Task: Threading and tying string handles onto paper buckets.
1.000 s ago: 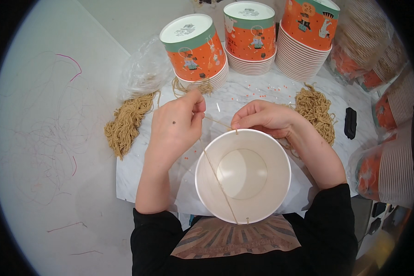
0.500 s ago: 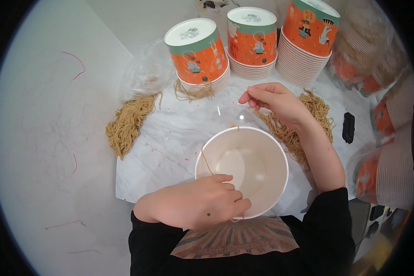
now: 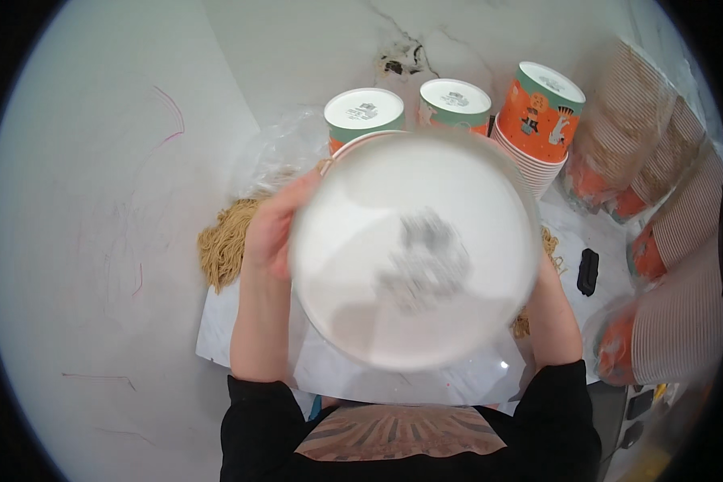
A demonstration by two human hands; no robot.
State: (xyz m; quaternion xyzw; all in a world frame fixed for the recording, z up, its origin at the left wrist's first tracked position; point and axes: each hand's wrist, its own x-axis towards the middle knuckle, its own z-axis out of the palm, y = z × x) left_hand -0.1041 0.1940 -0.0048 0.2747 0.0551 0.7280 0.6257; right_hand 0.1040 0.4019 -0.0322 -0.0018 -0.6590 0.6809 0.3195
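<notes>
A large white paper bucket [image 3: 361, 297] is held up in front of me, its round base toward me with a blurred dark print on it. My left hand [image 3: 273, 233] is closed on the bucket's left side, thumb and fingers partly behind it. A bit of tan string [image 3: 326, 165] shows by the fingertips at the upper left edge. The right forearm reaches up to the bucket's right side; of my right hand only the wrist [image 3: 548, 283] shows, and its fingers are hidden behind the bucket.
A bundle of tan string [image 3: 226, 245] lies left, near a clear plastic bag [image 3: 285, 149]. Orange and green bucket stacks [image 3: 538, 120] stand upside down at the back. Bagged bucket stacks [image 3: 675, 321] line the right, and a small black object [image 3: 588, 271] lies on the marble-patterned table [image 3: 217, 329].
The bucket was upright on the table and is now lifted and tipped, base toward me. My left hand moved from its near rim to its left side; the right hand went behind it.
</notes>
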